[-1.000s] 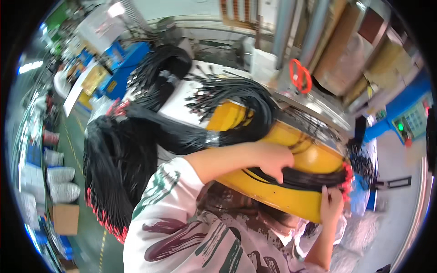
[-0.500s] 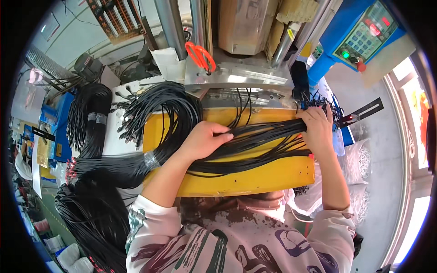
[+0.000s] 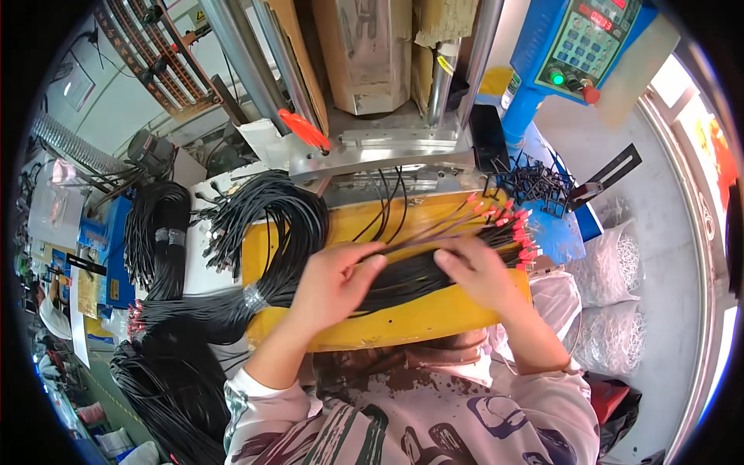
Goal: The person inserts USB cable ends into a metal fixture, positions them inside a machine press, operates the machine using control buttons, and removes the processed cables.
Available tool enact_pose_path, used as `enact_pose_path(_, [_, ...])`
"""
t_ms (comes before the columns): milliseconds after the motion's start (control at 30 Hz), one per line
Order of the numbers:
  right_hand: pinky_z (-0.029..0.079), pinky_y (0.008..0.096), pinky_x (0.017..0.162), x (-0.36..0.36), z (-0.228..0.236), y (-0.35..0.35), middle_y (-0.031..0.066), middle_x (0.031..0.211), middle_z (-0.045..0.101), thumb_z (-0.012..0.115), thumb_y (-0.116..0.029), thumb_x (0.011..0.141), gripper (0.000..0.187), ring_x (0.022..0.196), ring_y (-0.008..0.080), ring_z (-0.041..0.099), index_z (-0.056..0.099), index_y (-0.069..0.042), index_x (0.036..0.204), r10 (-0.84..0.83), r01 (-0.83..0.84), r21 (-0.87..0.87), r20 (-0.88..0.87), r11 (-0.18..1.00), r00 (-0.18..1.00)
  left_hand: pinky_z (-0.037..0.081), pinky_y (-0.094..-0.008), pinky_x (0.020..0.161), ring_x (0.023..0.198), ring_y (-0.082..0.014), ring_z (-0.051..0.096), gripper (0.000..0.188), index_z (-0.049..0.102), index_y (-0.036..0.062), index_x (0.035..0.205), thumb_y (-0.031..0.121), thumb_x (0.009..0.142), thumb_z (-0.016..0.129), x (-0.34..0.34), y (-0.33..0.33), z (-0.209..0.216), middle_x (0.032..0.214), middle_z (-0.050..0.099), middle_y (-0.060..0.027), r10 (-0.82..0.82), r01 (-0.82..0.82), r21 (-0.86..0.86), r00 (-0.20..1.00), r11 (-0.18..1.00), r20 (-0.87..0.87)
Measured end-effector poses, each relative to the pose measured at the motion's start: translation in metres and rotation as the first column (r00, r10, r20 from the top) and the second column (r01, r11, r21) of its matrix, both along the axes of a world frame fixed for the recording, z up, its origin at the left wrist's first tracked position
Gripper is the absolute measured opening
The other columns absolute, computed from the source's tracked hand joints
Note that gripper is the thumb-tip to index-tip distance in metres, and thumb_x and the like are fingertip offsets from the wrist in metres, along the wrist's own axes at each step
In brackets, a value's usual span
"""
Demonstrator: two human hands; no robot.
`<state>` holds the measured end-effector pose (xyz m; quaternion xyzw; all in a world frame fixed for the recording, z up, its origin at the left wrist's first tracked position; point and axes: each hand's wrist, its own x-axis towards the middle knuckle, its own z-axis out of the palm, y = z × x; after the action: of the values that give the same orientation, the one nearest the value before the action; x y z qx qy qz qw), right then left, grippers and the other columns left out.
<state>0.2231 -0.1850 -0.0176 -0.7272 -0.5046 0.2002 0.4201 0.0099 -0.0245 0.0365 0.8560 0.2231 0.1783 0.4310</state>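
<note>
A bundle of thin black cables [image 3: 407, 280] lies across the yellow board [image 3: 465, 306], its red-tipped ends [image 3: 524, 242] fanned out at the right. My left hand [image 3: 332, 283] curls round the bundle's upper side, thumb pressed toward the fingers. To its right, my right hand [image 3: 482, 275] reaches over the same cables, with its thumb on their near side and its fingers on the far side. Motion smears the right fingertips and a few strands between the hands. Further left, clear wrapping [image 3: 253, 297] binds the cables together.
Looped black cables [image 3: 291, 205] stand behind my left hand, and another wrapped bundle [image 3: 167, 232] is at far left. A metal press bar [image 3: 387, 147] spans the back. Black cable ties [image 3: 539, 184] lie on a blue surface, below a control panel [image 3: 585, 50].
My right hand has come left and nearer along the cables, away from their far right end, uncovering the red tips. My left hand has shifted slightly nearer. The whole view has also shifted.
</note>
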Motion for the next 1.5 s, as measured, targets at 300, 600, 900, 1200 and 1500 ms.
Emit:
enact_pose_path(300, [0.049,0.0262,0.072,-0.021,-0.035,0.006,0.0015,0.091,0.060,0.061,-0.030,0.102,0.030,0.077,0.0141,0.061,0.064,-0.005,0.118,-0.028,0.298,0.065,-0.955,0.952,0.297,0.053,-0.0311,0.069,0.071,-0.0132,0.063,0.016,0.069,0.0041,0.106,0.018,0.101,0.062,0.013,0.019,-0.010,0.079,0.064,-0.0041,-0.293,0.148,-0.922,0.955,0.357,0.039])
enact_pose_path(600, [0.050,0.0341,0.093,0.001,0.019,0.006,0.0136,0.105,0.067,0.055,-0.034,0.104,0.044,0.093,0.0255,0.066,0.060,-0.002,0.134,0.141,-0.128,0.218,-0.044,0.968,0.989,0.050,-0.0281,0.066,0.070,-0.0109,0.058,0.014,0.060,0.0035,0.109,0.016,0.104,0.056,0.064,-0.029,-0.046,0.087,0.061,-0.0027,-0.267,0.303,-0.791,0.946,0.531,0.183])
enact_pose_path(900, [0.049,0.0410,0.097,0.067,-0.001,0.128,0.0195,0.113,0.069,0.063,-0.030,0.098,0.036,0.102,0.0371,0.068,0.069,-0.001,0.119,0.132,-0.002,-0.221,0.573,0.975,0.809,0.049,-0.0265,0.066,0.072,-0.0102,0.056,0.014,0.062,0.0047,0.113,0.015,0.103,0.059,0.067,0.021,-0.092,0.082,0.056,0.0006,0.126,0.135,-0.875,0.968,0.464,0.216])
enact_pose_path(1200, [0.047,0.0296,0.059,0.054,0.037,0.047,0.0035,0.069,0.054,0.063,-0.029,0.100,0.029,0.059,0.0185,0.057,0.064,-0.001,0.111,-0.078,-0.072,-0.549,-0.245,0.833,0.966,0.054,-0.0281,0.076,0.080,-0.0110,0.063,0.018,0.066,0.0034,0.114,0.014,0.099,0.066,0.060,0.014,-0.092,0.091,0.066,-0.0007,0.226,0.071,-0.774,0.936,0.630,0.269])
enact_pose_path(1500, [0.035,0.0213,0.049,0.039,0.026,0.052,0.0023,0.078,0.051,0.044,-0.021,0.108,0.038,0.058,0.0066,0.045,0.053,-0.004,0.141,0.084,-0.090,0.021,-0.620,0.996,0.780,0.050,-0.0238,0.072,0.077,-0.0064,0.061,0.014,0.068,0.0023,0.108,0.009,0.096,0.070,0.067,-0.015,-0.071,0.094,0.071,-0.0019,0.206,0.225,-0.855,0.912,0.467,0.353])
